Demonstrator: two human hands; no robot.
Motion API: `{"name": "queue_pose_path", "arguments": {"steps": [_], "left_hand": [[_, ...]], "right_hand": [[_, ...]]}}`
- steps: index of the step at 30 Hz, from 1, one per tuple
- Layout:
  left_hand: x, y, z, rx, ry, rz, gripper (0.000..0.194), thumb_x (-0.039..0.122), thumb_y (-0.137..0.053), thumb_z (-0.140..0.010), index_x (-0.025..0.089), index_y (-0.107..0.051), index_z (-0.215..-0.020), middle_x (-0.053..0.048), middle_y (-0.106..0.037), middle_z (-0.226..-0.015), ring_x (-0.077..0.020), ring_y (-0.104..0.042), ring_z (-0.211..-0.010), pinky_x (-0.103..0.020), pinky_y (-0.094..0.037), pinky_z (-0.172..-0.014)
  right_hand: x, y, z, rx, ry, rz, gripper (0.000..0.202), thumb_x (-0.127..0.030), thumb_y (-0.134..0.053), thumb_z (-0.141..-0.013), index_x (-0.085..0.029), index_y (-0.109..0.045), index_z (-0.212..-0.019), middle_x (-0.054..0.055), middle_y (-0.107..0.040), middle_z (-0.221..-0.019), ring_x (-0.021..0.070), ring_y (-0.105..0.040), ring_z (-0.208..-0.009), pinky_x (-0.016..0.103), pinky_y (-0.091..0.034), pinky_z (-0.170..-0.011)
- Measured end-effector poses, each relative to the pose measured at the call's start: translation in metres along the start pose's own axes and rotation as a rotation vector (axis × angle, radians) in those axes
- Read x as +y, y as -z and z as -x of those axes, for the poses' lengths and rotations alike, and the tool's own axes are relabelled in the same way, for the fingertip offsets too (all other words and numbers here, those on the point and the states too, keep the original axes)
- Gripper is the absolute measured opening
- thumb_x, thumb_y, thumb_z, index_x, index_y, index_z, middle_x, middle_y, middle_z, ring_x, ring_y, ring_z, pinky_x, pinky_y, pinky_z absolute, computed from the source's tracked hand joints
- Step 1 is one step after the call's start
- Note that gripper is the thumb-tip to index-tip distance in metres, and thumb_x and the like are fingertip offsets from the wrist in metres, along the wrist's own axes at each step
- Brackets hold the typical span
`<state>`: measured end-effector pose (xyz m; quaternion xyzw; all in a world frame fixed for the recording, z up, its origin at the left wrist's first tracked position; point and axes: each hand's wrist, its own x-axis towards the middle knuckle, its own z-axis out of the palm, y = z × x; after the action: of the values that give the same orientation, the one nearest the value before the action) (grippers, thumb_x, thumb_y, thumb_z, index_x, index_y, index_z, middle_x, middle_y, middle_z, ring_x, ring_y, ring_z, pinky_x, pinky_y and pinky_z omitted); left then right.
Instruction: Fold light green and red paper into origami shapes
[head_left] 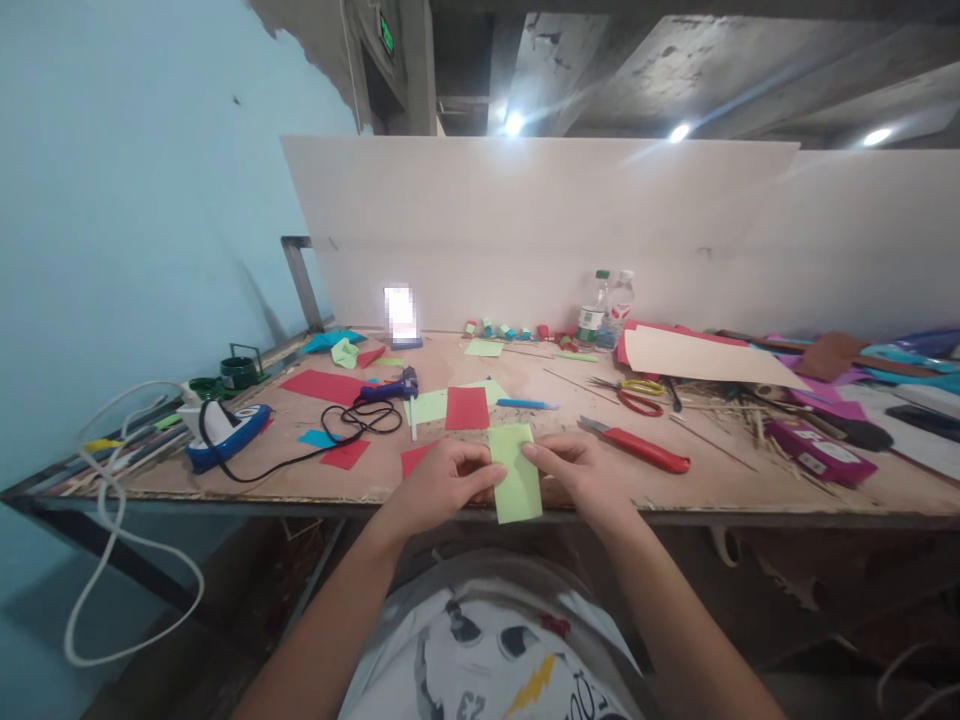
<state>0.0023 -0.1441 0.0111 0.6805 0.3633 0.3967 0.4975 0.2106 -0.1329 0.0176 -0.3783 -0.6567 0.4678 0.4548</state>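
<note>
A light green rectangle of paper (pixel 516 490) is held upright above the table's front edge. My left hand (pixel 448 478) pinches its left side between thumb and fingers. On the right side, my right hand (pixel 583 472) grips it with the thumb on the front face and the fingers behind. Just beyond lies a red paper rectangle (pixel 466 408), partly over a larger light green sheet (pixel 429 404). A blue pen (pixel 527 404) rests behind the held paper. To the right of my right hand is a red-handled utility knife (pixel 646 449).
At left are a glue gun (pixel 390 386) with a looping black cord and a blue power strip (pixel 229 438). Scissors (pixel 637 395), plastic bottles (pixel 592 318) and a purple box (pixel 819 452) are to the right. A lit phone (pixel 403 318) stands at the back near small paper pieces (pixel 507 332).
</note>
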Motion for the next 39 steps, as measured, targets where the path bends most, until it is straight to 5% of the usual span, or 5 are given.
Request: {"name": "queue_pose_path", "arguments": {"steps": [8,16,30,39], "left_hand": [[0.0032,0.0033,-0.0004,-0.067,-0.019,-0.078,0.035,0.037,-0.067,-0.089,0.017,-0.057,-0.062,0.002,-0.054,-0.060,-0.0122,-0.047,-0.058,-0.025,-0.036,-0.057],[0.0029,0.0039,0.0006,-0.078,0.008,-0.115,0.034,0.039,-0.065,-0.089,0.017,-0.059,-0.065,0.001,-0.055,-0.063,-0.0128,-0.049,-0.061,-0.025,-0.037,-0.058],[0.0033,0.0034,0.0018,-0.053,0.033,-0.224,0.038,0.043,-0.062,-0.092,0.017,-0.056,-0.065,0.001,-0.050,-0.064,-0.0131,-0.045,-0.061,-0.025,-0.034,-0.057],[-0.0015,0.0028,0.0019,-0.046,0.012,-0.301,0.040,0.046,-0.062,-0.092,0.018,-0.059,-0.064,0.000,-0.052,-0.065,-0.0144,-0.044,-0.062,-0.025,-0.033,-0.055]], "right_hand": [[-0.0004,-0.0013,-0.0040,0.087,0.009,-0.071,0.030,-0.045,-0.079,-0.076,-0.017,-0.074,-0.066,0.001,-0.062,-0.063,0.0145,-0.052,-0.060,0.027,-0.041,-0.056],[0.0043,-0.0002,-0.0032,0.144,-0.016,-0.151,0.032,-0.042,-0.078,-0.078,-0.018,-0.067,-0.060,-0.002,-0.055,-0.051,0.0119,-0.046,-0.048,0.027,-0.035,-0.049],[0.0012,-0.0001,0.0007,0.064,0.005,-0.075,0.045,-0.050,-0.077,-0.082,-0.018,-0.062,-0.054,-0.003,-0.051,-0.050,0.0104,-0.041,-0.048,0.026,-0.031,-0.049],[0.0030,0.0011,-0.0009,0.118,0.003,-0.122,0.039,-0.045,-0.072,-0.084,-0.019,-0.064,-0.055,-0.001,-0.056,-0.051,0.0133,-0.049,-0.051,0.027,-0.039,-0.054]]}}
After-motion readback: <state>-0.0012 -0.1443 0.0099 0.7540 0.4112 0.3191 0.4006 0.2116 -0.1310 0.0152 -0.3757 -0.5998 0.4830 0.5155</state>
